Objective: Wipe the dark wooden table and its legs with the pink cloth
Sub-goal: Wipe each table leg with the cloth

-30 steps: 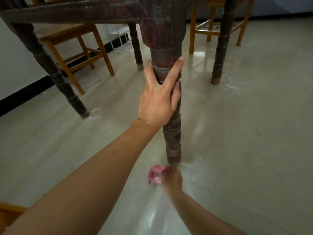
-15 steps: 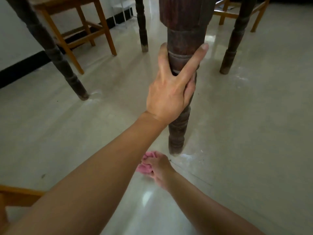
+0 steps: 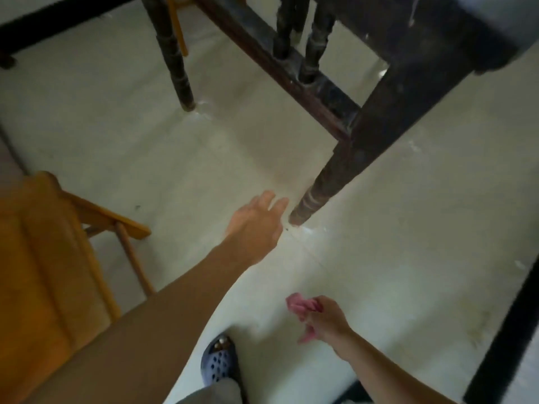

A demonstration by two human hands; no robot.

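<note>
The dark wooden table [image 3: 455, 33] fills the upper right, seen from above at a steep tilt. Its near leg [image 3: 347, 161] slants down to the pale floor at centre. A second dark leg [image 3: 173, 58] stands at the upper left, joined by a dark rail [image 3: 280, 65]. My left hand [image 3: 256, 223] hovers just left of the near leg's foot, fingers loosely spread, holding nothing and off the wood. My right hand [image 3: 325, 319] is lower, well short of the leg, and grips the crumpled pink cloth [image 3: 300, 307].
A light wooden chair [image 3: 43, 258] stands at the left. My foot in a blue perforated clog [image 3: 218, 363] is on the floor at bottom centre. A black baseboard [image 3: 507, 339] runs along the right edge. Another pale chair leg [image 3: 178, 27] shows behind the far table leg.
My left hand has let go of the table leg and now hangs free beside its foot. The view has swung higher and tilted. My right hand has drawn the pink cloth back from the leg.
</note>
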